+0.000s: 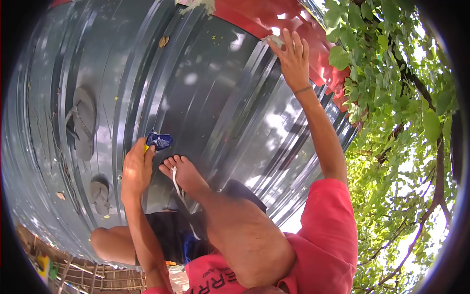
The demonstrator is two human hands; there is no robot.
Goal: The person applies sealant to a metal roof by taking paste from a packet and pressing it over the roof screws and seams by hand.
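My left hand (138,169) is closed on a small blue and yellow tool (160,140); its blue end carries whitish smears and a bit of yellow shows at my fingers. Its exact kind is unclear. My right hand (294,61) reaches up to the lower edge of the red metal sheet (245,13), fingers stretched and slightly apart. Its thumb and fingertips touch or lie right beside a pale lump of putty-like material (272,40) on that edge. Another pale patch (198,6) sticks to the red edge further left.
Ribbed dark grey metal roofing (196,98) slopes beneath me. My bare foot (183,171) rests on it near a white strap (177,185). Two grey flip-flops (84,122) lie at left. Leafy branches (391,98) hang along the right edge, and bamboo slats (115,278) show at lower left.
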